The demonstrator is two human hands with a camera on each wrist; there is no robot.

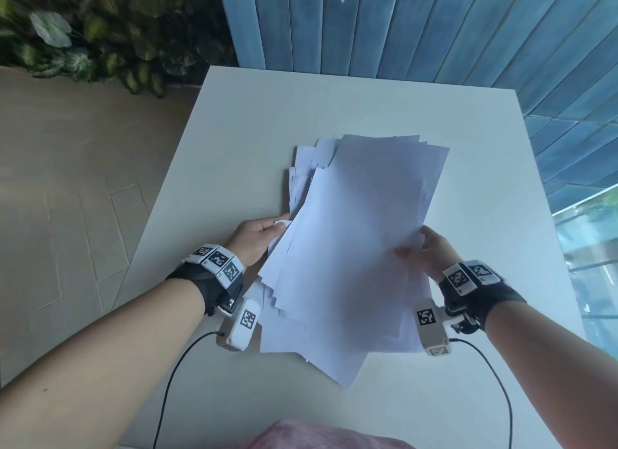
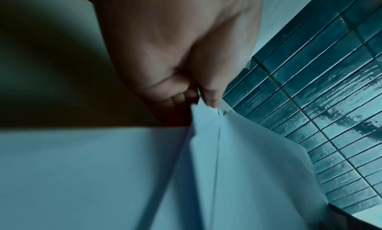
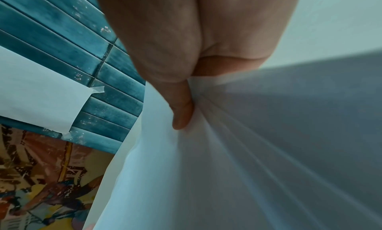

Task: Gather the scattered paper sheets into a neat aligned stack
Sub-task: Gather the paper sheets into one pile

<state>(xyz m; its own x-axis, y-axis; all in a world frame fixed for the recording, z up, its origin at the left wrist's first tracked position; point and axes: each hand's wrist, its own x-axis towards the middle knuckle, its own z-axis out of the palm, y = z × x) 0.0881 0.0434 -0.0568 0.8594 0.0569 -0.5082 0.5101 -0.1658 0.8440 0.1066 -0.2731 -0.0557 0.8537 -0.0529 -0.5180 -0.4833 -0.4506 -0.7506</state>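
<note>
One left hand (image 1: 257, 239), left of centre: thumb and fingers pinch the left edge of the paper sheets (image 1: 354, 248). One fanned, unaligned bundle of white sheets, count unclear, centre frame, above one white table (image 1: 501, 194). One right hand (image 1: 431, 251), right of centre: thumb and fingers grip the bundle's right edge.

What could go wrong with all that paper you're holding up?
The paper sheets are fanned out and uneven, with corners poking out on the far left, so some loose ones might slip out and slide onto the white table. The left hand and the right hand each pinch only one side edge, so the sheets there could crease or crumple, as the right wrist view hints.
</note>
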